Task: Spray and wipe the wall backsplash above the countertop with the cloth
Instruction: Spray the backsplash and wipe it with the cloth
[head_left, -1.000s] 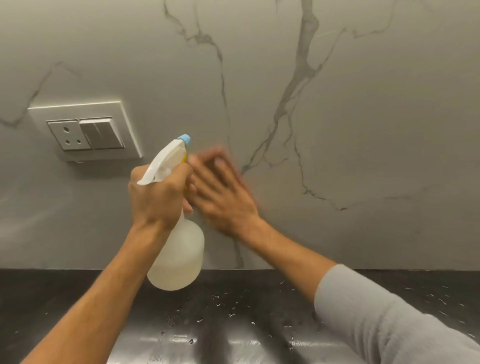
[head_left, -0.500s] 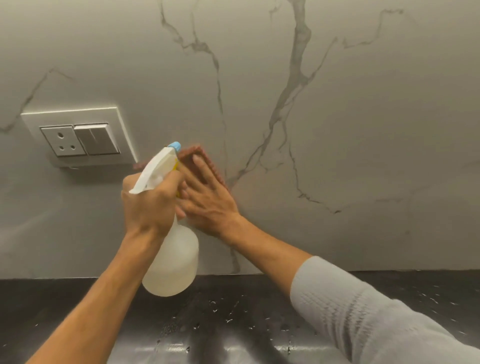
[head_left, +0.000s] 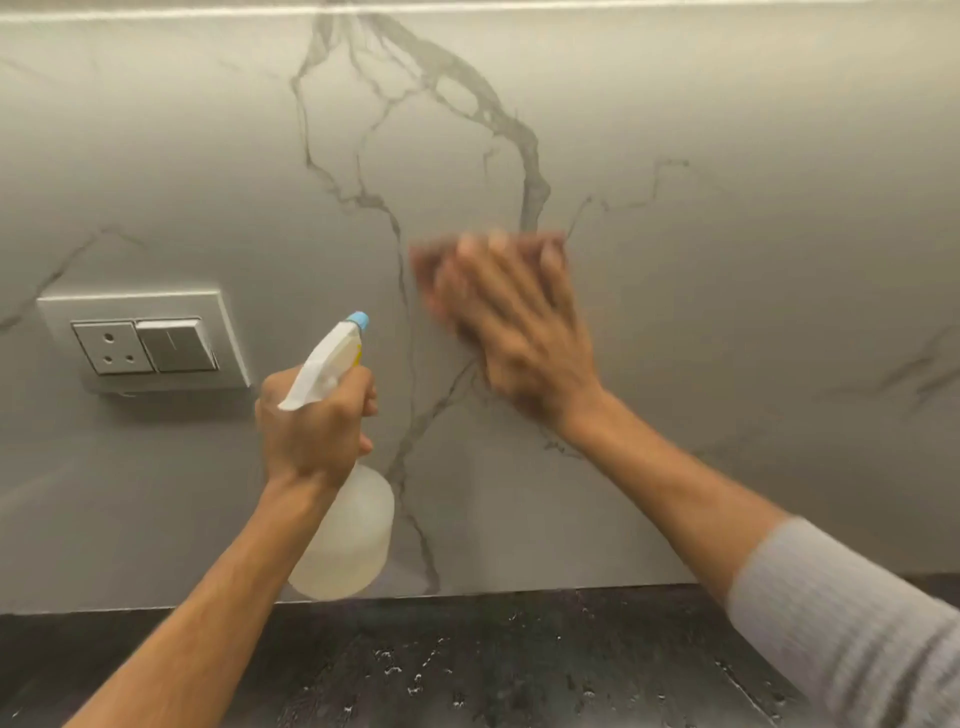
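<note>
Head view, backsplash: pale marble-look wall with grey veins, rising from the back edge of the countertop.
Head view, countertop: dark, glossy, speckled with droplets, along the bottom of the frame.
Head view, right hand: blurred, laid flat against the backsplash right of centre, fingers spread and pointing up, palm pressing the cloth to the wall.
Head view, cloth: reddish-brown, mostly hidden under the right hand; its edges show above the fingertips and to the left of them, flat on the wall.
Head view, left hand: fingers wrapped tight around the neck of the spray bottle, below and left of the right hand.
Head view, spray bottle: translucent body with pale liquid, white trigger head, blue nozzle tip aimed up at the wall, held clear of the countertop.
Head view, socket plate: on the wall at left, one socket beside one switch.
Head view, sleeve: grey ribbed, on the right forearm at the lower right corner.
</note>
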